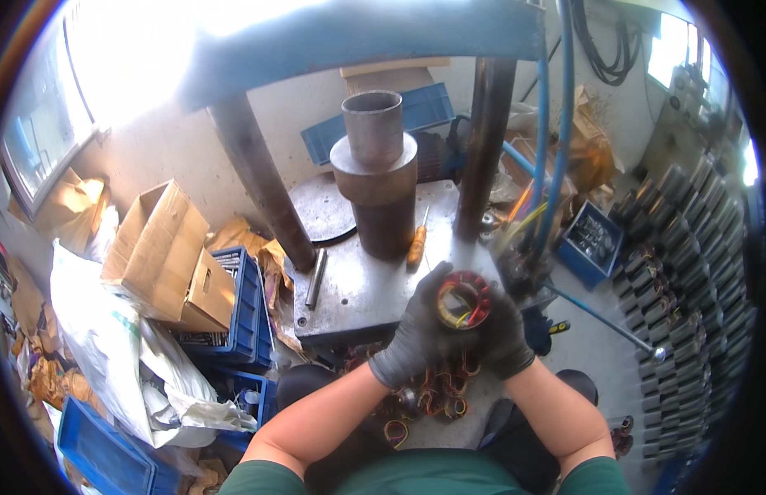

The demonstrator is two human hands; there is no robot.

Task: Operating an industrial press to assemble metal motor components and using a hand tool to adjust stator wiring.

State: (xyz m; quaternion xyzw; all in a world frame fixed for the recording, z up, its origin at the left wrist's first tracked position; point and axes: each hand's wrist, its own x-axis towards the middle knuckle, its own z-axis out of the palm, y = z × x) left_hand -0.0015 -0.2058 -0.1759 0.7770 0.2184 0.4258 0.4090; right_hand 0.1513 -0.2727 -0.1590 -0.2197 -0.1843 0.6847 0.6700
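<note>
Between my two black-gloved hands I hold a motor stator (464, 299), a ring with red windings and yellow wires inside. My left hand (419, 324) wraps its left side, and my right hand (504, 330) closes round its right side. Just beyond them is the steel plate of a press (358, 290). On it stands a stepped metal cylinder (386, 216), with a hollow tube at its top. A screwdriver with an orange handle (417, 246) leans by the cylinder's right side. A short steel rod (316, 280) lies near the plate's left edge.
Several wound stators (437, 392) lie on the floor between my legs. Stacked grey metal cylinders (688, 305) fill the right side. A metal lever with a ball end (610, 327) juts out rightward. Cardboard boxes (156, 256), blue crates (251, 313) and white sacks (94, 330) crowd the left.
</note>
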